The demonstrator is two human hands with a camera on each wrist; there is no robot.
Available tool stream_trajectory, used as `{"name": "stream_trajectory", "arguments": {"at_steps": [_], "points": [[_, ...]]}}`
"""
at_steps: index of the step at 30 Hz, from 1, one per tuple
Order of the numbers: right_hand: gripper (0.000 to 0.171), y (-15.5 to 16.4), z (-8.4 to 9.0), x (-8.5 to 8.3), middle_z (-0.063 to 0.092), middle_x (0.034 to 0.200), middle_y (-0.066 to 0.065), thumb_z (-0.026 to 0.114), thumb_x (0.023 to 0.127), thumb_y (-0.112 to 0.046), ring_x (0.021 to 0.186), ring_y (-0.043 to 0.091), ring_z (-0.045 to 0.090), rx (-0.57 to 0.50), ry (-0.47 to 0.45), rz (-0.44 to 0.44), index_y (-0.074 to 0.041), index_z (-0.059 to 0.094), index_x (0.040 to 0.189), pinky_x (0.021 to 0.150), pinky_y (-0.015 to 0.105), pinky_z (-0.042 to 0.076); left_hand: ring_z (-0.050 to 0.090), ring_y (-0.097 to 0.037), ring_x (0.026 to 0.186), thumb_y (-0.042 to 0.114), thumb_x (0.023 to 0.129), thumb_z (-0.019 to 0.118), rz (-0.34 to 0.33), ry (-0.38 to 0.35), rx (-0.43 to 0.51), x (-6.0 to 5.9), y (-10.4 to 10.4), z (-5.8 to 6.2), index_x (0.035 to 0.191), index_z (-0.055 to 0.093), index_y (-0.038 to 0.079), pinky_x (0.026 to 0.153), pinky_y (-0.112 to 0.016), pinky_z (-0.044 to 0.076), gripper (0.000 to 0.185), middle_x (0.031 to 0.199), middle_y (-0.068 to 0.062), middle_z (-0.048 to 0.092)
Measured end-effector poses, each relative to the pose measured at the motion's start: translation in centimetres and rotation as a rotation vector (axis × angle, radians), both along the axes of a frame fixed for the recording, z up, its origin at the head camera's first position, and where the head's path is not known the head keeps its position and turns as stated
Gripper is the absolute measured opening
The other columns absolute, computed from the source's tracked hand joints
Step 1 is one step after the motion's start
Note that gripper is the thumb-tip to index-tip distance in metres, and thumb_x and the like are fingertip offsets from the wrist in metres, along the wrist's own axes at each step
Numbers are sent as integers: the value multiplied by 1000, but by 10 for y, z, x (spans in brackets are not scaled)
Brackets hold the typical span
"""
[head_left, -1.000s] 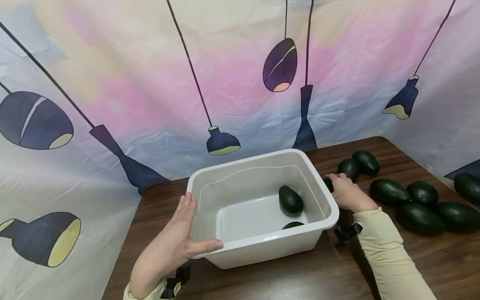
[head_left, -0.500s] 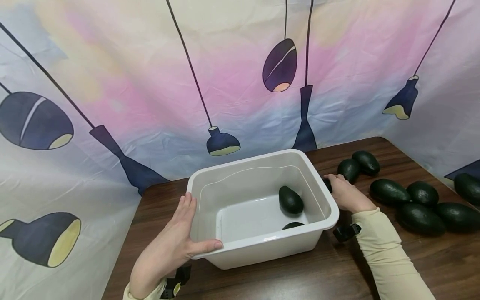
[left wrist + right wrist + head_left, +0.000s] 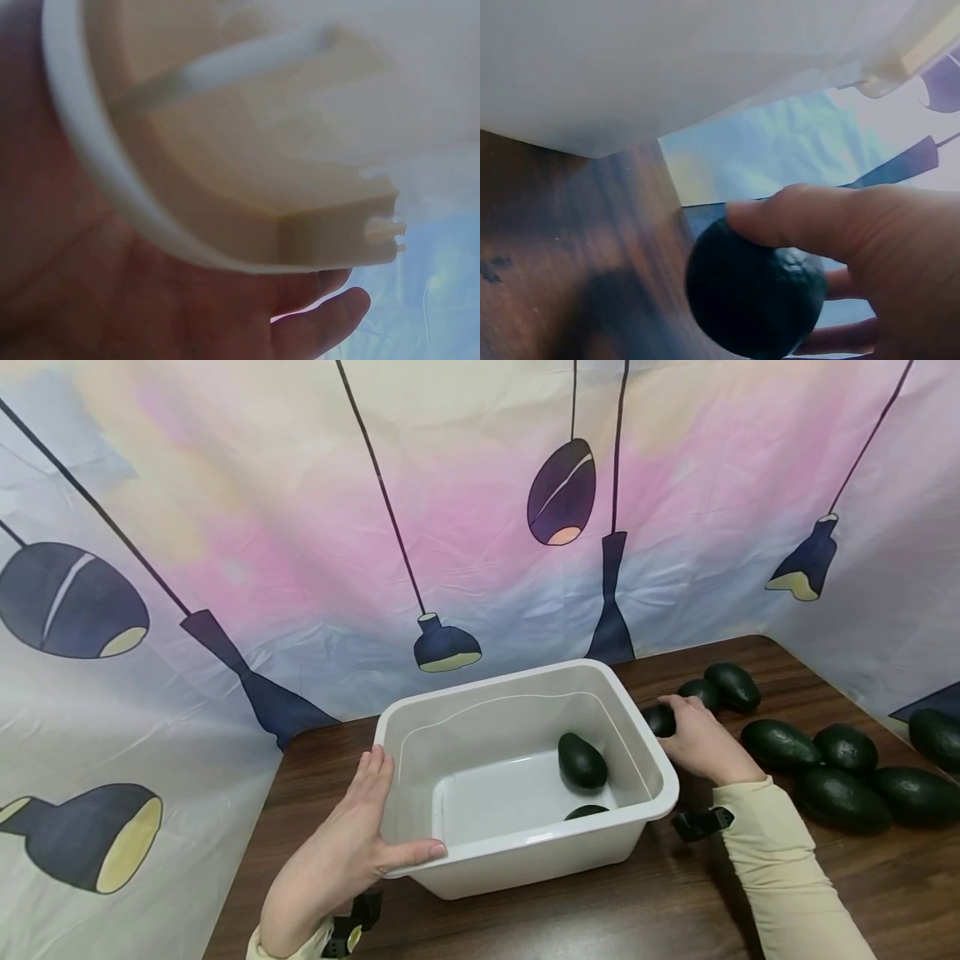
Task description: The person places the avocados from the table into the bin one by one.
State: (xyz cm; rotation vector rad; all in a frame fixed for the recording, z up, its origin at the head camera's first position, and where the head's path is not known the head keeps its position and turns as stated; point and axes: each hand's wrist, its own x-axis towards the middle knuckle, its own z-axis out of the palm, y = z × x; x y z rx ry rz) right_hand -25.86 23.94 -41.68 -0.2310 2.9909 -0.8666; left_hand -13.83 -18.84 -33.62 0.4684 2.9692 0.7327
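My right hand (image 3: 705, 739) grips a dark green avocado (image 3: 658, 721) just outside the right wall of a white plastic bin. In the right wrist view, the thumb lies over the avocado (image 3: 742, 296) and other fingers show behind it. My left hand (image 3: 337, 835) rests against the left end of the bin (image 3: 517, 842), its fingers straight along the side and its thumb on the front rim. From the left wrist, the hand (image 3: 172, 300) shows beneath the bin's rim (image 3: 142, 217). Inside the bin lies one avocado (image 3: 582, 762), and the front wall partly hides a second avocado (image 3: 587, 811).
Two avocados (image 3: 732, 686) lie behind my right hand. Several more avocados (image 3: 840, 797) are grouped to its right, with another avocado (image 3: 933, 737) at the far right. Everything stands on a dark wooden table (image 3: 570, 914), with a lamp-patterned cloth (image 3: 480, 527) hanging behind it.
My right hand has shifted slightly right with the avocado, which now shows more beyond the bin's rim. The left hand and the bin stay where they were.
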Motion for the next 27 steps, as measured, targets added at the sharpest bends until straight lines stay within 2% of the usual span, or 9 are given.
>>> {"name": "stream_trajectory", "arguments": {"at_steps": [6,14,22,27], "points": [[80,5,10,4,30,139,39,69,89,-36,126,55,34,-27,86,-67,9,33,145,95,68,35,1,-41,146,70,72,69,-2,6,4,0,0,0,151,11,-9,110,-60,21,126,158,-28,3],[90,9,29,15,31,143,36,69,85,-54,127,54,33,-93,241,-120,4,35,146,93,70,33,2,-42,146,69,72,70,1,5,10,0,0,-1,151,12,-9,110,-60,21,126,158,-29,4],[87,9,42,23,35,145,28,70,85,-52,122,49,43,-229,362,-179,-5,36,149,90,67,39,2,-42,145,67,73,72,-7,16,4,-1,1,-1,150,13,-11,110,-60,20,124,157,-29,4],[80,6,48,27,39,145,20,75,84,-44,122,44,46,-327,451,-175,-14,40,149,93,60,41,2,-41,146,68,72,71,-6,15,7,0,1,-1,150,14,-12,111,-60,19,125,157,-29,4]]}}
